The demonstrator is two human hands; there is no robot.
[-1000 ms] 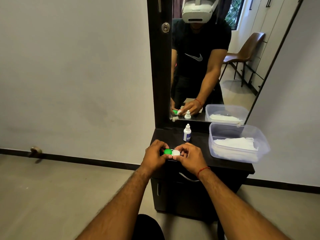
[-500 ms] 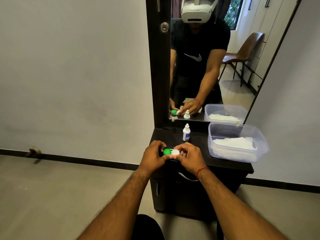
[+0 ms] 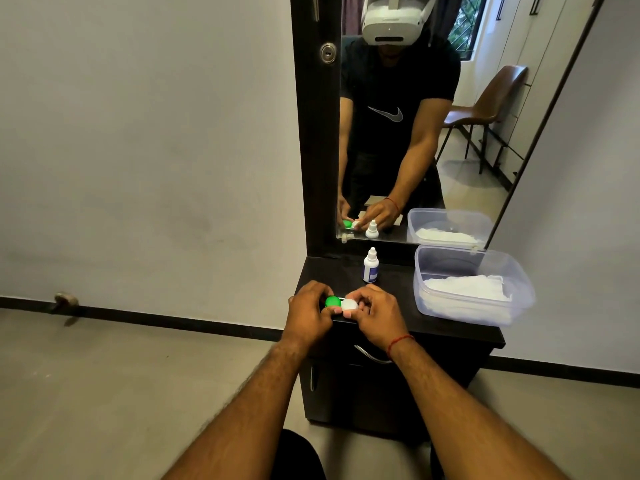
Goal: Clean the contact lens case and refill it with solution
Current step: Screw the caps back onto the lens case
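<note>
Holding the contact lens case (image 3: 341,304) in both hands at the near left edge of the dark cabinet top (image 3: 398,294). Gripping its left end with the left hand (image 3: 308,315), fingers curled in and closed around the green cap (image 3: 332,301). Pinching its right end with the right hand (image 3: 375,313), fingers bent over the white cap (image 3: 350,305) and clamped on it. Seen on the case, side by side: green cap to the left, white cap to the right, both seated. Cannot tell whether the case rests on the top or hangs just above it. Farther back, near the mirror (image 3: 433,150), standing upright and capped: a small white solution bottle (image 3: 371,270) with a blue label, apart from the hands. To the right, sitting on the cabinet top: a clear, open-topped plastic tub (image 3: 516,271) holding a stack of white tissues (image 3: 464,289). Tied round the right wrist: a red thread (image 3: 400,342). Below the hands, on the cabinet front: a curved metal drawer handle (image 3: 370,355). Reflected in the mirror: hands, case, bottle and tub, plus a brown chair (image 3: 485,109).
</note>
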